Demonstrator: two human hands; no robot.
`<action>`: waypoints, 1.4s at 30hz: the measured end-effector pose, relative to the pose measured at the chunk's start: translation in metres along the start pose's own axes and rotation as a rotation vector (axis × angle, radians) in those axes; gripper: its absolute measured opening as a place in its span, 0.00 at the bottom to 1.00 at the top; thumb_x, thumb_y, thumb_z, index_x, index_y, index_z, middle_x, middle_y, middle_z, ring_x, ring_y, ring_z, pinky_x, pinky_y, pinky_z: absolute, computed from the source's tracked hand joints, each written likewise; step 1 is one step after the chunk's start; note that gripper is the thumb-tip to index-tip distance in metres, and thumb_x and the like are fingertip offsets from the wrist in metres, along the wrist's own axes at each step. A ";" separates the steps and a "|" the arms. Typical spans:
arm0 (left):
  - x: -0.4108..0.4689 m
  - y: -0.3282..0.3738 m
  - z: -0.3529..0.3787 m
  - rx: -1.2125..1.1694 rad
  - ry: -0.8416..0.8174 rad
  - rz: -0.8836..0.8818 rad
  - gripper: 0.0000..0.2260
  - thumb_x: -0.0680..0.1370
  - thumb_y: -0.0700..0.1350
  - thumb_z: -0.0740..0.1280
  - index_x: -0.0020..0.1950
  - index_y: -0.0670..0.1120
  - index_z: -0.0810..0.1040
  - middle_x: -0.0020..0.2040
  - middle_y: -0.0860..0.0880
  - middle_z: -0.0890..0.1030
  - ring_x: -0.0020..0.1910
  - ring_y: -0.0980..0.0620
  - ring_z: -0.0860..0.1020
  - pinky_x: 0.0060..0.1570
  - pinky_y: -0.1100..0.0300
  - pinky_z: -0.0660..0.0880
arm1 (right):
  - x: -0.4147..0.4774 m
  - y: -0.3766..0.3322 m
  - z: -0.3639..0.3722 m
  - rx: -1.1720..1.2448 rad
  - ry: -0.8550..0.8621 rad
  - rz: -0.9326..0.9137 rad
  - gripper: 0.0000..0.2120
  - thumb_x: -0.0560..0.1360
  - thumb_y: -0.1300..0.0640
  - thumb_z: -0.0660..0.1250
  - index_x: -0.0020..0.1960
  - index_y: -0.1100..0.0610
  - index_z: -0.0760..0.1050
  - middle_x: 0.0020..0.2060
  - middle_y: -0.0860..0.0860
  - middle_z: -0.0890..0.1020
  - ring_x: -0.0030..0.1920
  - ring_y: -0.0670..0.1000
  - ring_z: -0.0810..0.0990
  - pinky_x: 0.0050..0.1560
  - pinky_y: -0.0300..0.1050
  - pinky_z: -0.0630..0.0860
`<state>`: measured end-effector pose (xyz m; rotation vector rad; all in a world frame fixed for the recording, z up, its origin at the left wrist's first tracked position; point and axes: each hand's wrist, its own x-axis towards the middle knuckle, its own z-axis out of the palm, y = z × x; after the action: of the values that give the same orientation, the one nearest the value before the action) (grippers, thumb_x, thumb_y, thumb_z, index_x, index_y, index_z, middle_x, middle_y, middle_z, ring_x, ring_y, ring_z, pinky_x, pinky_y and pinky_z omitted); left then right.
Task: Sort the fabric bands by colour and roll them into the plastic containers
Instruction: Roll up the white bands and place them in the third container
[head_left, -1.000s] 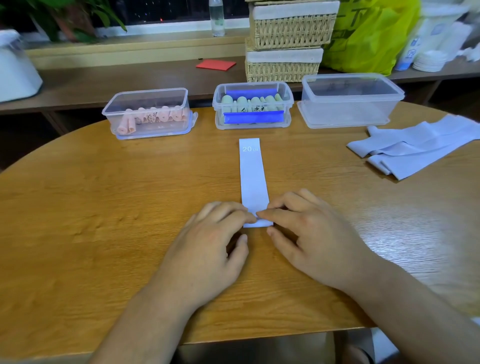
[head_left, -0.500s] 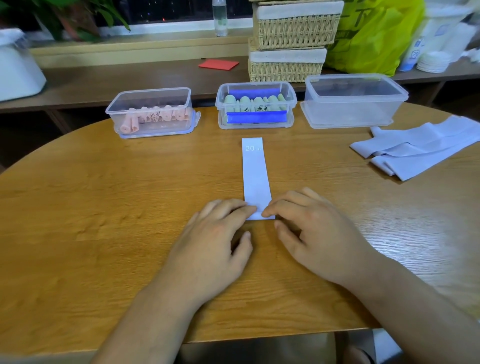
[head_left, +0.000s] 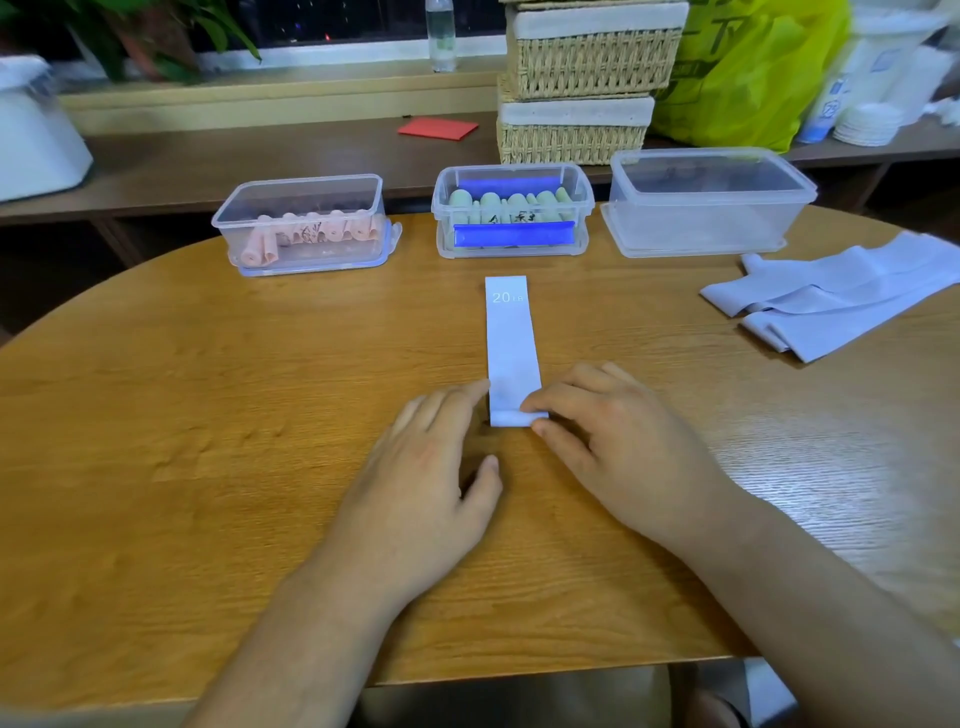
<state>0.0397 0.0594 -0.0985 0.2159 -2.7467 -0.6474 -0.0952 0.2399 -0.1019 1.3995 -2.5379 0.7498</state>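
Our right grip (head_left: 623, 447), a bare hand, is clamped on the lavender band (head_left: 511, 343). Forefinger and thumb pinch the right corner of its near end, where the fabric is turned over into a small, flat first roll. Our left grip (head_left: 426, 467) is apart and holds nothing. Its fingers are nearly straight, the forefinger tip touches the band's left edge just beyond that roll, and the thumb sits well short of the fabric. The band lies flat in the middle of the wooden table (head_left: 208, 415), running straight away from us, and its far end bears the print "20 LB". Beyond it we see three clear plastic containers standing in a row near the table's far edge. The left container (head_left: 291, 205) holds pink rolls (head_left: 311, 234). The middle container (head_left: 582, 208), directly past the band's far end, holds pale green rolls (head_left: 511, 200) and blue bands (head_left: 514, 235), one along its front wall and one along its back. The right container (head_left: 711, 208) is the largest of the three. In front of it and further right, a loose pile of lavender bands (head_left: 831, 301) lies on the table, well apart from both grips. Behind the table runs a low shelf (head_left: 260, 156) carrying two stacked wicker baskets (head_left: 587, 78), a yellow-green bag (head_left: 743, 67) beside them and a red card (head_left: 439, 128).
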 end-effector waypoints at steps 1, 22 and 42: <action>0.000 0.000 -0.001 -0.010 0.001 -0.002 0.27 0.81 0.50 0.67 0.80 0.55 0.65 0.73 0.61 0.71 0.74 0.60 0.66 0.74 0.61 0.65 | -0.001 0.000 -0.001 0.020 -0.001 -0.009 0.10 0.83 0.49 0.66 0.62 0.45 0.82 0.55 0.40 0.81 0.56 0.48 0.76 0.56 0.54 0.78; -0.002 -0.001 0.000 -0.024 0.012 0.076 0.17 0.79 0.42 0.66 0.66 0.56 0.79 0.63 0.63 0.75 0.66 0.58 0.72 0.64 0.52 0.74 | -0.021 -0.009 -0.009 0.067 0.080 0.019 0.14 0.83 0.60 0.64 0.66 0.49 0.80 0.56 0.40 0.78 0.55 0.47 0.75 0.55 0.45 0.76; 0.000 0.006 0.000 0.003 -0.007 -0.014 0.23 0.80 0.47 0.65 0.75 0.56 0.70 0.67 0.60 0.74 0.68 0.58 0.70 0.68 0.54 0.71 | -0.008 -0.003 -0.002 -0.028 0.030 0.026 0.12 0.81 0.51 0.67 0.64 0.46 0.80 0.55 0.42 0.80 0.54 0.50 0.77 0.53 0.54 0.79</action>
<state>0.0393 0.0648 -0.0962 0.2347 -2.7557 -0.6489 -0.0885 0.2456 -0.1022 1.3395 -2.5381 0.7302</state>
